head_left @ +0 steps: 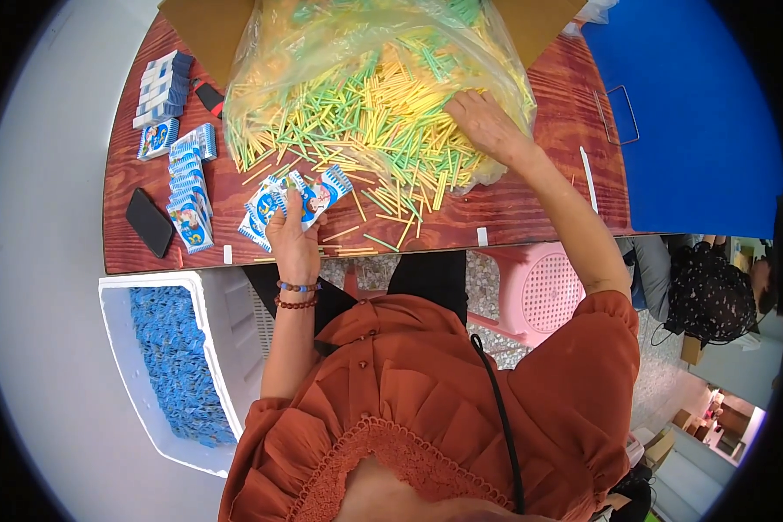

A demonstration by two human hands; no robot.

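My left hand (296,242) is closed on several small blue-and-white printed packets (320,197), fanned out above the table's near edge. Thin yellow and green sticks (339,117) spill in a big heap from a clear plastic bag (291,56). At the right side of that heap lies my right hand (489,129), its fingers bent down and close together among the sticks. Whatever is between those fingertips is hidden.
Left on the dark red wooden table (565,165) are stacked packets (163,87), a row of packets (190,187), a black phone (149,223) and a red-black tool (208,97). Below stands a white foam box (202,339) of blue packets; a pink stool (539,296) is at right.
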